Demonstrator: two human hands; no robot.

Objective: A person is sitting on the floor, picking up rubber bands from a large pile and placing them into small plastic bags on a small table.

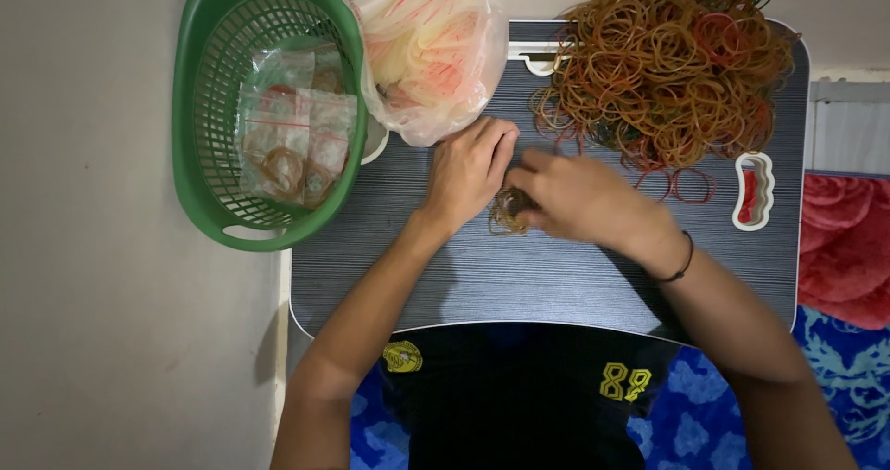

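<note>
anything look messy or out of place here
Mostly tidy. The big rubber band pile spills past the lap table's far edge, with loose bands straggling toward the right hand.

Both forearms are bare, with no sleeves in view. A thin black band (683, 259) circles the right wrist, and the left wrist wears nothing. The person wears black shorts (514, 391) with a small yellow round badge (402, 356) on one leg and yellow printed figures (624, 381) on the other.
</note>
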